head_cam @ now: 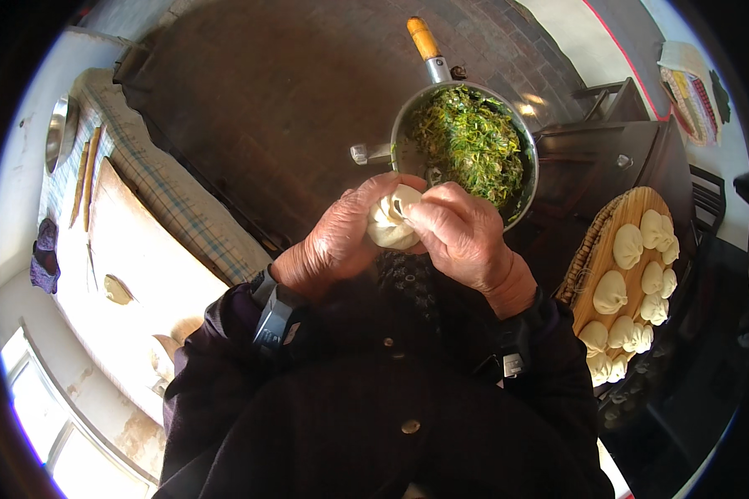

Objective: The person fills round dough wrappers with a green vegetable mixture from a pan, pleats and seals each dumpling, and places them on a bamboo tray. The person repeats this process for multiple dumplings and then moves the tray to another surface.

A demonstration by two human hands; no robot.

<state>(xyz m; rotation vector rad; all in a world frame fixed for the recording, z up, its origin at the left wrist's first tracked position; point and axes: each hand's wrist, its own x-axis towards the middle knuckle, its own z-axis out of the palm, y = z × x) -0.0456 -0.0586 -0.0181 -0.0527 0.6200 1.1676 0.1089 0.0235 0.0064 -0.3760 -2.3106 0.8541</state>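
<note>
A pleated dough bun (pixel 392 219) rests in my left hand (pixel 343 234), whose fingers curl around its side and far edge. My right hand (pixel 465 240) pinches the gathered dough at the bun's top, where a small dark gap shows. Just beyond both hands, a metal pan (pixel 533 168) with a wooden handle holds chopped green filling (pixel 474 146). A spoon or ladle handle (pixel 369 154) juts out over the pan's left rim. On the right, several shaped buns (pixel 610 292) sit on an oval wooden board (pixel 638 254) with a woven edge.
To the left, a sunlit table or bed surface with a checked cloth (pixel 181 209) bears a large pale board (pixel 122 212), two wooden sticks (pixel 87 181), a piece of dough (pixel 117 290) and a metal bowl (pixel 59 134). A dark cabinet (pixel 636 150) stands at right, behind the oval board.
</note>
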